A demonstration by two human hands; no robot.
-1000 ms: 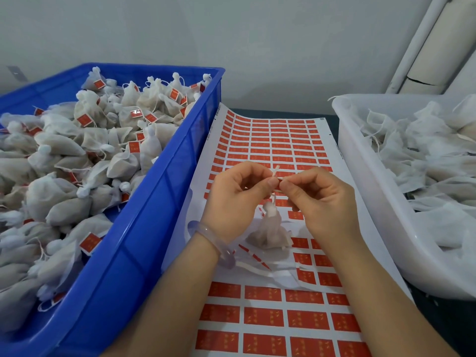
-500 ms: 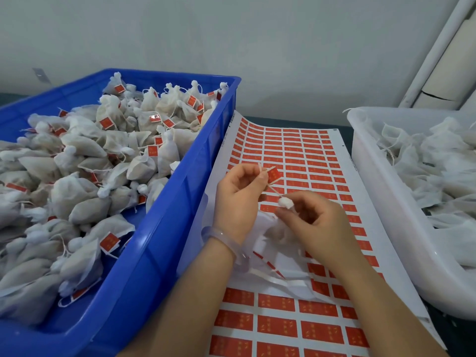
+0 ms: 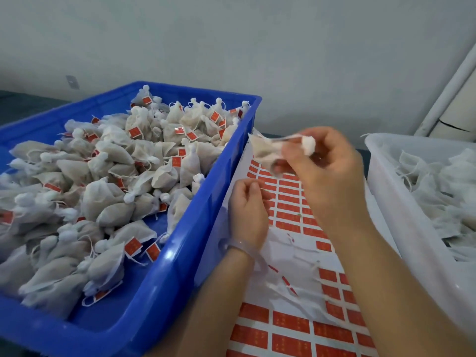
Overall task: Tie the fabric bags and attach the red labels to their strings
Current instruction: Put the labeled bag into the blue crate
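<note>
A dark bench (image 3: 20, 104) runs up to a plain pale wall (image 3: 231, 47), which has a small plate (image 3: 72, 82) low on the left and a white pipe (image 3: 448, 91) slanting up in the right corner.

Two containers stand on the bench. On the left is one blue crate (image 3: 185, 240) heaped with tied bags (image 3: 108, 202), too many to count, many of them showing a red label. On the right is one translucent white tub (image 3: 381, 181) filled with limp, unlabelled bags (image 3: 450, 191). Between them lies one label sheet (image 3: 291, 325), printed with rows of red rectangles. A bare patch in its middle is littered with loose white strips (image 3: 283, 266).

Two hands are in view, with one clear bangle (image 3: 239, 247) on the left wrist.

The right hand (image 3: 329, 176) is raised above the far part of the sheet, just beside the crate's right rim. Its fingers (image 3: 291, 158) are curled around the gathered neck of one fabric bag (image 3: 265, 150). The bag is thin off-white mesh with a brownish filling showing through. Its body points left toward the crate, and its bunched white top (image 3: 308, 146) sticks out above the thumb. A blurred reddish patch shows under the bag, and what it is cannot be told.

The left hand (image 3: 247, 210) is lower, over the sheet by the crate wall. Its fingers are curled in with the thumb against the forefinger, and whether they pinch anything cannot be told.
</note>
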